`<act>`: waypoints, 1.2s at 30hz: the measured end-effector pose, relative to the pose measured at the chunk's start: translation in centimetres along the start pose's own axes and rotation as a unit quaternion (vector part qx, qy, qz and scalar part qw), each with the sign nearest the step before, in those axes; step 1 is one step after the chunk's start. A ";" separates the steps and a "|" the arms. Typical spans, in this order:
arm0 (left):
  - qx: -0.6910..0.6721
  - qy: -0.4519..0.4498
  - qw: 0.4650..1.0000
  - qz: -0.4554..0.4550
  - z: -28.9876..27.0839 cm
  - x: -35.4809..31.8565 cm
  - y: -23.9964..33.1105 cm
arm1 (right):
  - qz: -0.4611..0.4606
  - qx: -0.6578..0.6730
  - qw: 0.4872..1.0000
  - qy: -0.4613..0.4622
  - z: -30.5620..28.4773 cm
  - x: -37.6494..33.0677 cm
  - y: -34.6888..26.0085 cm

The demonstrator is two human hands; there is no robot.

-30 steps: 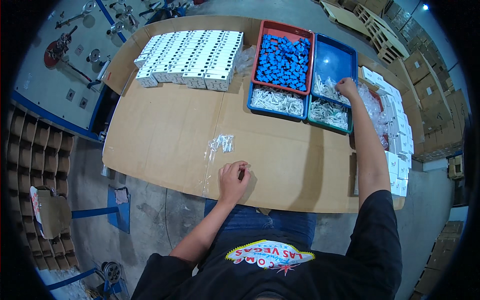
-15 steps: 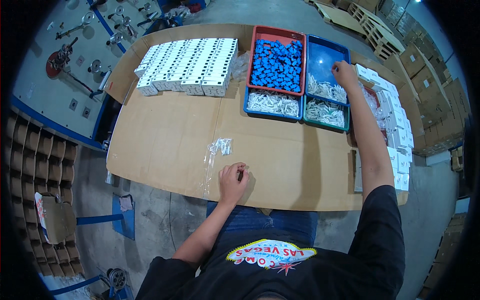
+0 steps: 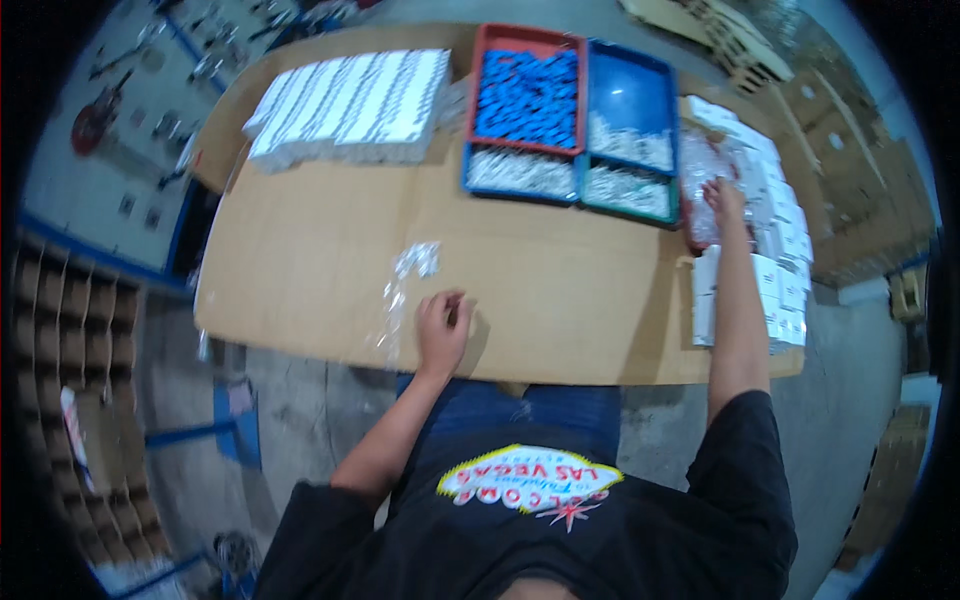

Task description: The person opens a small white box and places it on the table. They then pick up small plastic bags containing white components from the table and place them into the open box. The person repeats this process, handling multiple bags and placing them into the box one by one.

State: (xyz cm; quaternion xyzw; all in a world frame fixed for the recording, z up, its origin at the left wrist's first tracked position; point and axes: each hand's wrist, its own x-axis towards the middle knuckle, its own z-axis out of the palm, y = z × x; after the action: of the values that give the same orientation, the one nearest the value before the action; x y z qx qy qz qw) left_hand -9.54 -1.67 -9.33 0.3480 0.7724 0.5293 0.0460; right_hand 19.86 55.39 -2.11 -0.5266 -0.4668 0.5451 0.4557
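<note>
My left hand point(image 3: 443, 330) rests near the table's front edge, its fingers curled toward the thumb. What they hold, if anything, is hidden. Just beyond it lies a small group of white, slim pieces point(image 3: 424, 260), beside a strip of clear tape point(image 3: 392, 320). My right hand point(image 3: 728, 200) reaches over a red tray point(image 3: 697, 236) of clear plastic bags point(image 3: 705, 165) on the right. Its fingers look spread at the bags, with nothing visible between them. Blur hides whether they touch the plastic.
Behind are a red tray point(image 3: 583, 95) of blue pieces and a blue tray point(image 3: 630, 85), a second blue tray point(image 3: 520, 196) and a green tray point(image 3: 625, 210) with white pieces. White boxes stand in rows at the far left point(image 3: 350, 105) and right point(image 3: 790, 230) of the cardboard-covered table point(image 3: 540, 300).
My right hand has moved from the far blue tray, nearer and to the right, over the clear bags. My left hand stays curled near the front edge. The whole view has shifted slightly.
</note>
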 end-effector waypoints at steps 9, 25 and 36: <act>0.077 0.136 0.986 -0.061 -4.5 2.6 -1.2 | -0.125 -0.153 0.922 -0.334 13.9 -26.1 7.2; 0.174 0.073 0.982 0.016 -4.9 8.2 -7.1 | -0.100 -0.150 0.936 -0.304 32.5 -38.4 15.0; -0.261 0.147 0.948 -0.112 -4.5 7.6 -4.6 | 0.133 0.145 0.953 -0.232 14.9 -35.2 9.8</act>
State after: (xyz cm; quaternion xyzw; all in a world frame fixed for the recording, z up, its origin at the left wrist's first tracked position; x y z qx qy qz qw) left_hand -19.49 -1.65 -9.07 0.1539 0.6395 0.7489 0.0801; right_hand 5.99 18.69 -6.40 -0.3712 -0.4015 0.7699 0.3291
